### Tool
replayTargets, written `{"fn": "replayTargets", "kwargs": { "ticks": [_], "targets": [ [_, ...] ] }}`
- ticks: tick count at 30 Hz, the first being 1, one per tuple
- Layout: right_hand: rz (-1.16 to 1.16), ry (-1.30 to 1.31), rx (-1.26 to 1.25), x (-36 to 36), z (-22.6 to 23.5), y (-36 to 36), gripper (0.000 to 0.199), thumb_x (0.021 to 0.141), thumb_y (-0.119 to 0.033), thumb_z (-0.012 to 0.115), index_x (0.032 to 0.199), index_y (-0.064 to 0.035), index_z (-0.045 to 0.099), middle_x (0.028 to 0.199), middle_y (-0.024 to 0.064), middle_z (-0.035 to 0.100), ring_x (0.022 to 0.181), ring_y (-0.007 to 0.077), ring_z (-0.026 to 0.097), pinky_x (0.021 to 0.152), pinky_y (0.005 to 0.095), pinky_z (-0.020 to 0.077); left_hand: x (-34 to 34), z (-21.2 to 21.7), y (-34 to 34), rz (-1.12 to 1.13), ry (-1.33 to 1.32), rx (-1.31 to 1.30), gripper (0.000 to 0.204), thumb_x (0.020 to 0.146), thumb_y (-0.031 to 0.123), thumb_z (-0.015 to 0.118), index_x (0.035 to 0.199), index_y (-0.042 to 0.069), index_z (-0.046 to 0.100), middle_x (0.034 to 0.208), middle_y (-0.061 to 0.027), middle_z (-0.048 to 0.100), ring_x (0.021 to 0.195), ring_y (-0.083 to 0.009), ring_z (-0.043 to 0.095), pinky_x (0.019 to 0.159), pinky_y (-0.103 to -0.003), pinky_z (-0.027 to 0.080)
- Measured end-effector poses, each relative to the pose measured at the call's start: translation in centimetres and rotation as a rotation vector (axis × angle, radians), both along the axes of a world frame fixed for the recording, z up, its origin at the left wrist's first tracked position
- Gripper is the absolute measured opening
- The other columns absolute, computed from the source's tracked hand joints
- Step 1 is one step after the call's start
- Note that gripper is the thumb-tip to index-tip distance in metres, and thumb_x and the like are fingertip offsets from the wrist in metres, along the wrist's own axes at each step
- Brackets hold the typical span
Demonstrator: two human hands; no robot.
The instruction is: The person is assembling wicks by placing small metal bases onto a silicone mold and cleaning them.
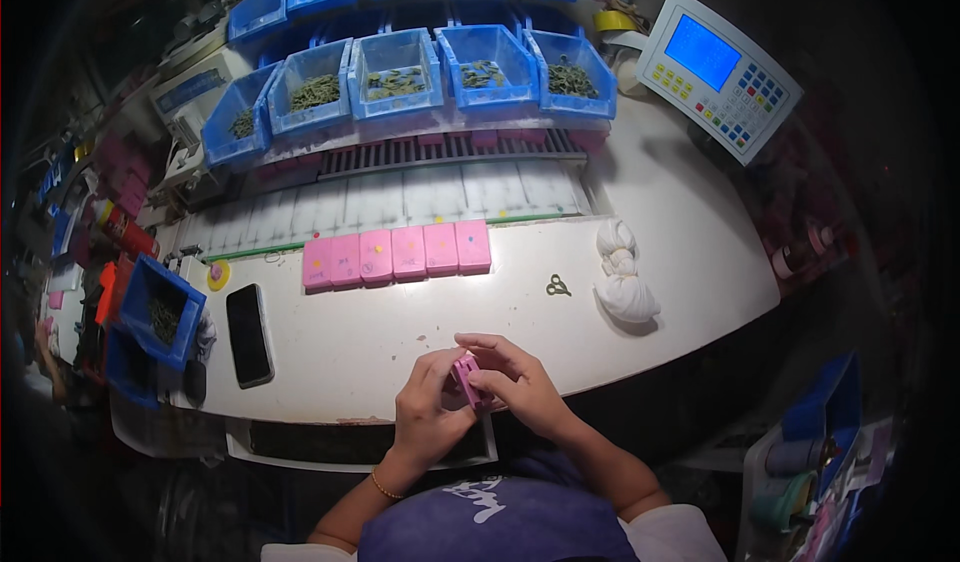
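Both hands meet over the near edge of the white worktop (548, 337), around one small pink mould block (467, 380). My left hand (430, 407) grips the block from the left, its fingers curled along the upper side. From the right, my right hand (518, 387) has its thumb pressed on the block while the fingers reach over the top. Dark slots show in the block's pink side; its inner faces are hidden. Beyond the hands, several similar pink mould blocks (408, 254) stand side by side in a row, with small coloured dots and handwritten marks on them.
A phone (249, 334) lies to the left. Small scissors (558, 285) and a tied white cloth bag (622, 272) lie right. Blue bins (395, 74) of small green pieces stand behind. A control panel (718, 74) rises at far right; an open drawer (362, 452) is below the edge.
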State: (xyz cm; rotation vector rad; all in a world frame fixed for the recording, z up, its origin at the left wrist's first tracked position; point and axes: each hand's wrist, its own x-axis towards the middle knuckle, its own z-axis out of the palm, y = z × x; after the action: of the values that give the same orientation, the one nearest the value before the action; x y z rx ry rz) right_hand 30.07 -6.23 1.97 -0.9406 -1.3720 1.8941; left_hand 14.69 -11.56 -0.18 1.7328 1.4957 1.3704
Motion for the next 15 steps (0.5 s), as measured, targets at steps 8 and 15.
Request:
{"fn": "replayTargets", "kwargs": {
  "ticks": [8,15],
  "targets": [
    [-0.045,0.149,-0.018,-0.5,-0.8,0.5,0.019,0.088,-0.002,0.056,0.104,0.0015,0.065,0.136,0.0264,0.053,0.113,0.0215,0.061,0.094,0.0323,0.051,-0.1,0.3,0.0,-0.036,0.094,0.046,0.059,0.069,0.008,0.081,0.123,0.006,0.059,0.113,-0.0131,0.061,0.097,-0.0279,0.067,0.081,-0.036,0.058],
    [0.0,0.188,-0.198,-0.3,-0.9,1.3,0.019,0.089,-0.005,0.055,0.103,0.0039,0.065,0.134,0.0264,0.055,0.113,0.0228,0.061,0.096,0.0347,0.0496,-0.4,-0.6,-0.3,-0.047,0.138,0.065,0.06,0.068,0.01,0.082,0.123,0.006,0.059,0.113,-0.0133,0.061,0.1,-0.03,0.065,0.082,-0.038,0.056]
  ]
}}
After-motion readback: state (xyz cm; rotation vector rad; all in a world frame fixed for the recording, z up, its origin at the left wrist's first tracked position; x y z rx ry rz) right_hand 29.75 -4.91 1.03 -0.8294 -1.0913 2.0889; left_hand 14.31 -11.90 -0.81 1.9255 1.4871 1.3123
